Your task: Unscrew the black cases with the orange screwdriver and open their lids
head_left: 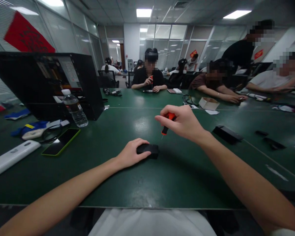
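Left hand point(130, 152), grip closed round black box point(154, 150), near centre of worktop point(142, 186); right hand point(184, 122), grip clenched on screwdriver point(165, 130), raised rightward. Left: phone point(62, 141); bottle point(75, 109) partly hiding PC case point(85, 77). Far right: carton point(208, 104).

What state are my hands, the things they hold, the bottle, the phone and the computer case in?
Left hand: closed around the black block
Black block: resting on the table
Right hand: raised, gripping the screwdriver
Screwdriver: tip down, apart from the block
Bottle: standing, capped
Phone: face up, screen dark
Computer case: open, insides showing
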### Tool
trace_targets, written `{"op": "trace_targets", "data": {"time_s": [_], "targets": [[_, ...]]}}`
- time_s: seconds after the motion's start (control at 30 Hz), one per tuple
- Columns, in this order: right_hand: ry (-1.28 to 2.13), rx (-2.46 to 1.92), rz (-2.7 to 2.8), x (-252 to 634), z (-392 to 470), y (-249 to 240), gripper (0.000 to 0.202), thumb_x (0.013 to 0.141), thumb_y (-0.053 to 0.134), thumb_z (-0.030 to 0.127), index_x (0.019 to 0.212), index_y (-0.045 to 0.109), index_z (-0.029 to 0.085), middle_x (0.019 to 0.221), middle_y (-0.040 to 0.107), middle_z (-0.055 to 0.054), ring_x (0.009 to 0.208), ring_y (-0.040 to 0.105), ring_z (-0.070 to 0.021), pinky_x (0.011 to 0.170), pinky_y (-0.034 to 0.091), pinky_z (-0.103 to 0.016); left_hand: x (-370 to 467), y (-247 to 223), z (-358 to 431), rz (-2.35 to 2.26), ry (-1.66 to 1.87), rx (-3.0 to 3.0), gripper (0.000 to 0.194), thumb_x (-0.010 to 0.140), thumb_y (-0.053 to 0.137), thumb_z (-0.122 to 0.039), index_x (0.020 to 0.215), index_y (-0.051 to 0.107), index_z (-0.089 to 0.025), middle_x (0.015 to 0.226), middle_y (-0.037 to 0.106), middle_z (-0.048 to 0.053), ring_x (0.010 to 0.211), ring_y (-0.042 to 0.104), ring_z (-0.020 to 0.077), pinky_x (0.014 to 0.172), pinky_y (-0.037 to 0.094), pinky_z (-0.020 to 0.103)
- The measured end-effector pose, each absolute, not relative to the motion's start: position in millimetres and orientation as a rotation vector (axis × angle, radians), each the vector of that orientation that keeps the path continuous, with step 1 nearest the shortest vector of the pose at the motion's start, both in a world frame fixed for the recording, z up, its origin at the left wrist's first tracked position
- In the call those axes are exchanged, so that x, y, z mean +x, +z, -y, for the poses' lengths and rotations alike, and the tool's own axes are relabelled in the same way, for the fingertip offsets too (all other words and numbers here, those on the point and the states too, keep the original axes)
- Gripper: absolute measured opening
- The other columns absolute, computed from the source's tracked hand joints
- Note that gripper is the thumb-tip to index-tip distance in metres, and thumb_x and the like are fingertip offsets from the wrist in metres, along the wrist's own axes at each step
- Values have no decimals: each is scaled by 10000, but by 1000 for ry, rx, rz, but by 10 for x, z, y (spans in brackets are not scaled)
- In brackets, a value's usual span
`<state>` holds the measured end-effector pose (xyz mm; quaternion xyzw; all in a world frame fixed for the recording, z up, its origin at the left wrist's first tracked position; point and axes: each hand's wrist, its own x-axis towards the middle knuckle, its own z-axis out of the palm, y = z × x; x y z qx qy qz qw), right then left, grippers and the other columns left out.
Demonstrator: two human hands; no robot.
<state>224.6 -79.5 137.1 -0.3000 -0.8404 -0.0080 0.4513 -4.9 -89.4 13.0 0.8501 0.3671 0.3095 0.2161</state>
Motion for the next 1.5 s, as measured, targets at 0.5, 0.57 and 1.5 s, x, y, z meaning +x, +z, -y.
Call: {"op": "trace_targets", "data": {"time_s": [0.5, 0.57, 1.5], "targets": [[442, -622, 2599, 2386, 557, 1740, 125, 807, 800, 291, 736, 750, 201, 570, 668, 57, 440, 580, -59, 402, 370, -160, -96, 145, 856, -933, 792, 2384, 315, 897, 709, -375, 1152, 669, -193, 1109, 711, 64, 1006, 672, 229, 905, 503, 349], [385, -666, 2676, 2382, 538, 1736, 130, 841, 765, 303, 761, 750, 201, 593, 679, 51, 462, 588, -63, 412, 373, -166, -93, 149, 860, -926, 791, 2386, 310, 895, 710, -366, 1149, 668, -194, 1115, 713, 66, 1013, 672, 231, 911, 502, 350], [253, -898, 2893, 2333, 623, 1804, 198, 930, 562, 299, 941, 731, 196, 847, 743, -6, 706, 659, -123, 634, 441, -232, -85, 164, 875, -874, 809, 2401, 304, 919, 690, -356, 1160, 646, -175, 1134, 691, 70, 1045, 651, 219, 929, 481, 339]]}}
